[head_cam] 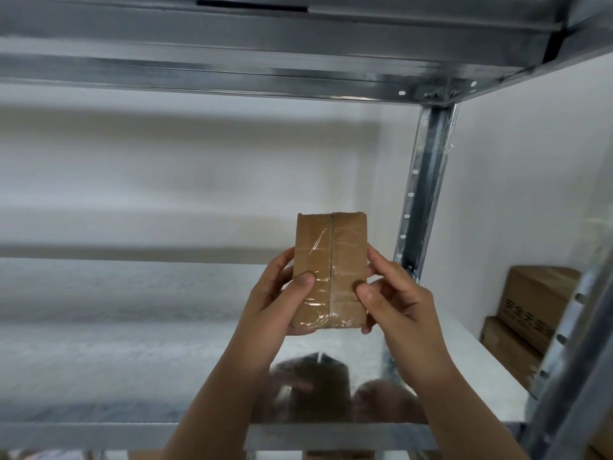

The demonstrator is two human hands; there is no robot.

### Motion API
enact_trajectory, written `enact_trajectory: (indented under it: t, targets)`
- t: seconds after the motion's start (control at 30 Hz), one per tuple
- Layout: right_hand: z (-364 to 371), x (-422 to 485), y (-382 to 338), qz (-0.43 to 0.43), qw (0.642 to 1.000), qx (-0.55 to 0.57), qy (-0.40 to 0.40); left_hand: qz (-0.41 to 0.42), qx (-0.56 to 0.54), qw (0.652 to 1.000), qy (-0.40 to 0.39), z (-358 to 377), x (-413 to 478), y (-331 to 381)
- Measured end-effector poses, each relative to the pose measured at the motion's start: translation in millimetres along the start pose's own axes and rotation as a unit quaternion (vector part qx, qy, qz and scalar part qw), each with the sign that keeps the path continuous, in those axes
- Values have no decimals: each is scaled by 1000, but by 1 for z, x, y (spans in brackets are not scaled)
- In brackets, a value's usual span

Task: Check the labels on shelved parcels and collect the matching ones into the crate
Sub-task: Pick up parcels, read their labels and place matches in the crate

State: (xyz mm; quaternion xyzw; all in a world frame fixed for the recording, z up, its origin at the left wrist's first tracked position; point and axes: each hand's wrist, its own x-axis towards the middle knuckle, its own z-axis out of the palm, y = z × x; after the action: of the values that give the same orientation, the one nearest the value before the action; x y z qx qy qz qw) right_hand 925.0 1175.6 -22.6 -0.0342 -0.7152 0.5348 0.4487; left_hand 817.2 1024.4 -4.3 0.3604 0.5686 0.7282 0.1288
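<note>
Head view looks up along two bare forearms that rise from the bottom edge and meet in front of a metal shelf [99, 327]. The left hand [282, 300] and the right hand [394, 300] hold a small brown parcel [331, 270] between them, upright and lifted clear above the shelf surface. The left thumb presses flat on the near face of the parcel low on its left side, with the fingers wrapped behind the left edge; the right thumb presses on the near face low on the right side, and the right fingers curl around the right edge and under the bottom corner. So both hands are closed on the lower half of the parcel, and its upper half stands free above the fingertips. The face turned this way is plain cardboard with a seam running down the middle and clear tape wrinkled across it; I see no printed label on this side. Below the hands, the shiny shelf surface mirrors the parcel and wrists as a dark blur. Farther back, a perforated steel upright [424, 180] rises to the underside of the shelf above [265, 54]. Beyond the upright to the right, stacked cardboard boxes [530, 310] with printed characters sit against the white wall [199, 167].
</note>
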Motion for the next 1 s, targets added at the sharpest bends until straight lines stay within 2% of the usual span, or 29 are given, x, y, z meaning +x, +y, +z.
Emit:
enact_trajectory:
  t: [0.27,0.33,0.47,0.6,0.73,1.0]
  targets:
    - [-3,2,6,0,1000,-25,-5,30,121,992,8,-5,7,-7]
    - [-2,2,4,38,999,-14,-9,33,105,994,14,-5,9,-4]
    - [1,3,-2,72,997,22,-10,-39,-1,998,47,-2,10,-2]
    - [0,1,-2,46,998,44,-28,18,33,999,22,-1,3,-6]
    - [0,1,-1,44,998,46,-24,54,3,998,18,-1,6,-7]
    - [0,2,1,45,998,48,-16,58,21,998,25,-4,11,-15]
